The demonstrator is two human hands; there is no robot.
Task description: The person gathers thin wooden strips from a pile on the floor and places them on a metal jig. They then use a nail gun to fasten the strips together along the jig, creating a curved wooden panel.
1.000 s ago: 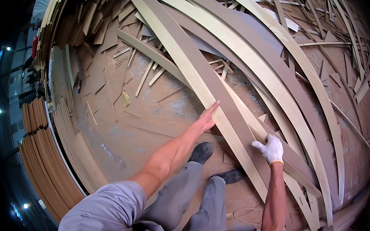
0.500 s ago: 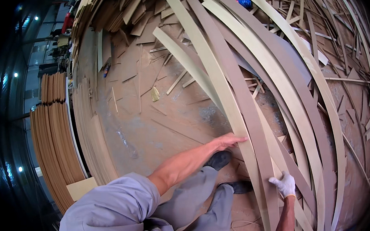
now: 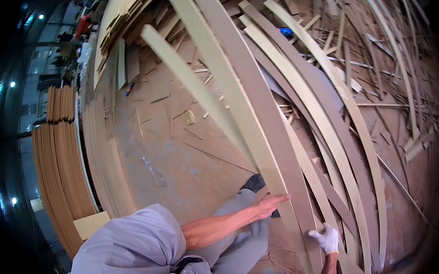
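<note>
My left hand (image 3: pixel 270 205), bare, is closed on the edge of a long pale wood strip (image 3: pixel 253 144), a finger or thumb lying across its top. Against that strip runs a long brown wood strip (image 3: pixel 273 127), and my right hand (image 3: pixel 327 239) in a white glove grips its right edge. The right thumb lies over the brown face; the other right fingers are partly hidden. Both strips stretch from near my body to the top of the view. Another pale strip (image 3: pixel 188 72) slants out from under them on the left.
More long strips (image 3: pixel 326 123) lie fanned on the right. Wood scraps (image 3: pixel 374 68) litter the floor farther right and at the back. Tall stacked boards (image 3: pixel 62 175) stand at left, with a board pile (image 3: pixel 128 20) behind. A blue can (image 3: pixel 285 32) lies among the strips.
Both hands have come nearer my body and slightly left with the two strips. The strips' far ends have swung left and now reach the top edge of the view.
</note>
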